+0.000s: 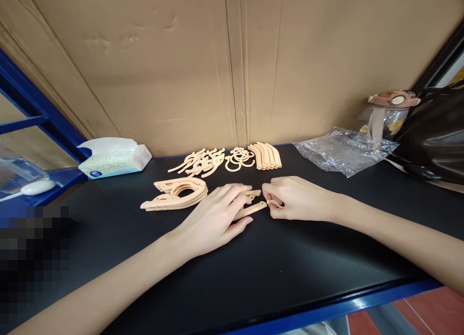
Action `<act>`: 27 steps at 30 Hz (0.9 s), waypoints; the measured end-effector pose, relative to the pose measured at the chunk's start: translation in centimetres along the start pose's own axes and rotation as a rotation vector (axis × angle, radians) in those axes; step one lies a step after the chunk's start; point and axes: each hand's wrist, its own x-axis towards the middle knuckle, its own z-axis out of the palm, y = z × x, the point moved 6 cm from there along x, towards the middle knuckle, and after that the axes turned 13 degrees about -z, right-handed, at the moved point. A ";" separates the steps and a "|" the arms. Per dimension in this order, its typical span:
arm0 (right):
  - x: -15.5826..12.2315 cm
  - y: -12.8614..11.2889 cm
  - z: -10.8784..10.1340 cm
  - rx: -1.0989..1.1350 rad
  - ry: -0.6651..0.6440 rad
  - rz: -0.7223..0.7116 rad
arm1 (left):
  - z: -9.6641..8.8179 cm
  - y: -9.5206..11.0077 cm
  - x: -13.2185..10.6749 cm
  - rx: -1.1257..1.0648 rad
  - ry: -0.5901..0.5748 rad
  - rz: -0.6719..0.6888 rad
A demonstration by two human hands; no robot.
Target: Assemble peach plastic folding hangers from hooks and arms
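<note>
My left hand (213,219) rests over cream plastic hanger pieces, thumb apart from the fingers, holding them against the table. One straight hanger arm (253,209) sticks out between thumb and fingers, with a small hole at its end. Another piece (253,193) shows under the fingertips; the palm hides the rest. Just to the right, my right hand (297,198) is closed in a pinch on a small curved hook (275,204), close to the arm's end. A stack of assembled folding hangers (174,202) lies to the left of my left hand.
Behind my hands on the black table (253,267) lie hanger arms (199,161), a pile of hooks (239,158) and a row of curved arms (266,156). A tissue pack (114,158) is at left. A clear plastic bag (344,151), bottle (391,115) and dark bag (435,137) are at right.
</note>
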 end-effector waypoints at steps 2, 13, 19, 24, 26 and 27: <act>0.0 0.1 0.0 0.015 0.001 0.011 | 0.2 0.1 0.0 -0.012 -0.010 0.002; 0.0 -0.4 0.0 0.028 -0.009 -0.089 | 0.4 0.1 0.0 -0.132 -0.046 0.004; -0.4 0.1 -0.7 0.121 -0.058 -0.046 | 0.5 0.1 0.0 -0.160 -0.091 -0.014; -0.6 0.5 -1.3 0.095 -0.163 -0.022 | 0.7 -0.2 0.0 -0.218 -0.091 -0.050; -0.5 0.4 -1.2 0.051 -0.177 -0.030 | 0.8 -0.3 0.0 -0.239 -0.101 -0.065; -0.5 0.3 -1.1 0.023 -0.169 -0.036 | 0.9 -0.3 0.0 -0.246 -0.107 -0.070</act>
